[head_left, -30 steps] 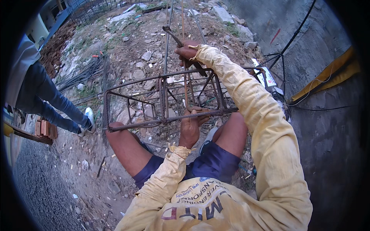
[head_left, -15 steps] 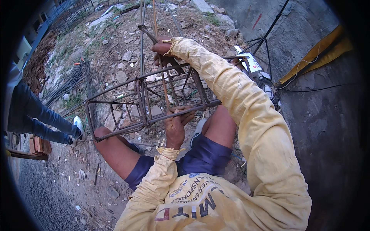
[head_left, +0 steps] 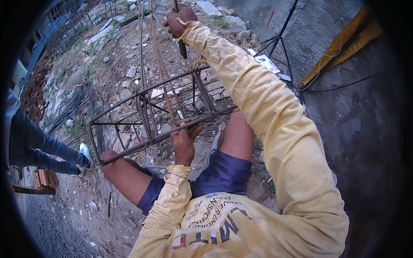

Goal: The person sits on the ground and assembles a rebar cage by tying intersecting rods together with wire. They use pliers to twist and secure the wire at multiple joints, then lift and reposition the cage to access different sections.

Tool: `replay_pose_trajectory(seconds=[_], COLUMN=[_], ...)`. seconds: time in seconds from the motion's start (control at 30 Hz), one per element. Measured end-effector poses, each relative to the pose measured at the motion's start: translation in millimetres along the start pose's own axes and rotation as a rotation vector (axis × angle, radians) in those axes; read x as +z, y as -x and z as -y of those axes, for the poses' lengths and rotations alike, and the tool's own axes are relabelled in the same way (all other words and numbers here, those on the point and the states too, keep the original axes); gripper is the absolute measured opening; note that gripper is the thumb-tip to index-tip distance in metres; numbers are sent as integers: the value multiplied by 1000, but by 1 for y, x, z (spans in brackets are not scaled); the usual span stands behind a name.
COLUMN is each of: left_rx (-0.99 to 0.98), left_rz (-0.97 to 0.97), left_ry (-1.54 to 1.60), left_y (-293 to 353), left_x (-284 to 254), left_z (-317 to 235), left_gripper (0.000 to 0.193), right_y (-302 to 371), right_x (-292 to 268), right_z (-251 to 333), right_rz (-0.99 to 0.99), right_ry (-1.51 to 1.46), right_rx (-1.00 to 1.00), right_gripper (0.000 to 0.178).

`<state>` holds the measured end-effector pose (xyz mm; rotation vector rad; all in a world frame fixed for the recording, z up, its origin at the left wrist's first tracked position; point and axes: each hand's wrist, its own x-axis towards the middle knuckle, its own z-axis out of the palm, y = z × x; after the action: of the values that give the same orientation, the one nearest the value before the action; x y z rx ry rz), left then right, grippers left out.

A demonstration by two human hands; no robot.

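Left hand (head_left: 183,144): pinching rebar cage (head_left: 151,139) at near edge | Right hand (head_left: 180,22): closed around dark tool (head_left: 183,50) beyond cage

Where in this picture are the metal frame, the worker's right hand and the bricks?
Metal frame (head_left: 150,140): head view, on its near long bar, where a crosswise loop meets it.
Right hand (head_left: 181,20): head view, on the back of the hand.
Bricks (head_left: 44,178): head view, middle of the small stack.
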<state>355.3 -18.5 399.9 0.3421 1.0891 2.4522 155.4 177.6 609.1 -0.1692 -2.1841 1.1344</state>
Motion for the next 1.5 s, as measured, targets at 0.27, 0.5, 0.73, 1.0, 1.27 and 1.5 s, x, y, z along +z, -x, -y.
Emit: replay_pose_trajectory(seconds=[0.27,0.5,0.73,1.0,1.27,1.5], left_rx=[26,8,12,43,10,1], left_rz=[16,68,54,-31,31,26], left_ry=[-26,-65,-55,-79,-6,-2], left_y=[-2,-5,-9,-7,-6,-6], left_x=[-14,-18,-24,-18,-17,-13], left_z=[-1,4,-3,0,-1,-5], left_gripper=[29,30,29,34,33,37], right_y=[84,270,376,343,328,321], right_x=[-174,-234,-120,-46,-21,-21], right_z=[105,31,-71,-101,-110,-111], right_rz=[72,-298,-641,-766,-754,-745], right_ry=[-786,-976,-1352,-1150,-1305,-1419], right_rx=[92,183,558,724,711,717], right_gripper=[12,16,7,17,28,29])
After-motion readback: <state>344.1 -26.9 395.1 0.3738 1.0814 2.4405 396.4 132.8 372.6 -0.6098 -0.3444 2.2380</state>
